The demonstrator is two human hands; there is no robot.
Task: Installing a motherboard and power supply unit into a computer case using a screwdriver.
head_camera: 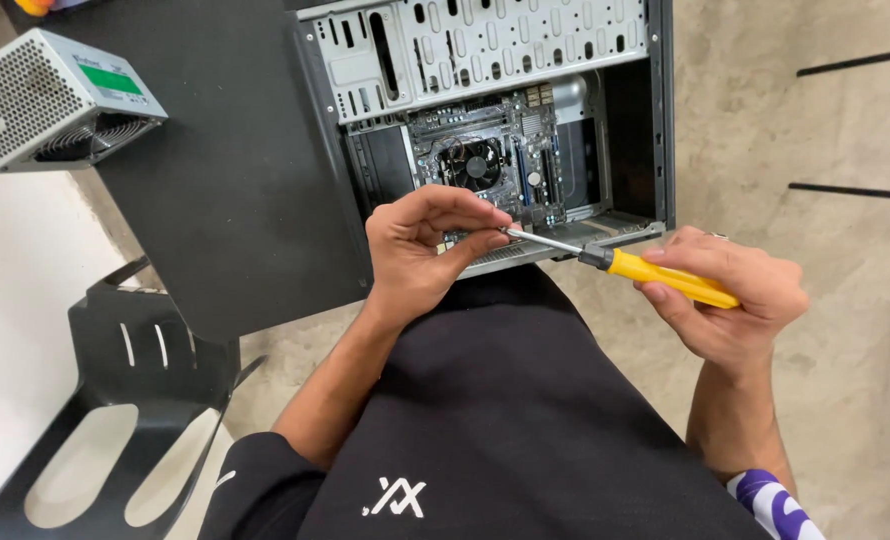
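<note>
An open computer case [655, 120] lies on its side on a dark table, its motherboard [525, 150] and round black cooler fan [473, 165] exposed. My right hand [735, 300] grips the yellow handle of a screwdriver [655, 272] whose metal shaft points left toward the case's near edge. My left hand [425, 245] pinches the tip of the shaft between thumb and fingers, just in front of the case's lower rim. Whatever sits at the tip is hidden by the fingers.
A grey power supply unit [50, 100] with a green label sits at the table's far left. A black plastic chair [115, 400] stands at the lower left. Concrete floor [825, 130] lies to the right. My dark-clothed lap fills the bottom centre.
</note>
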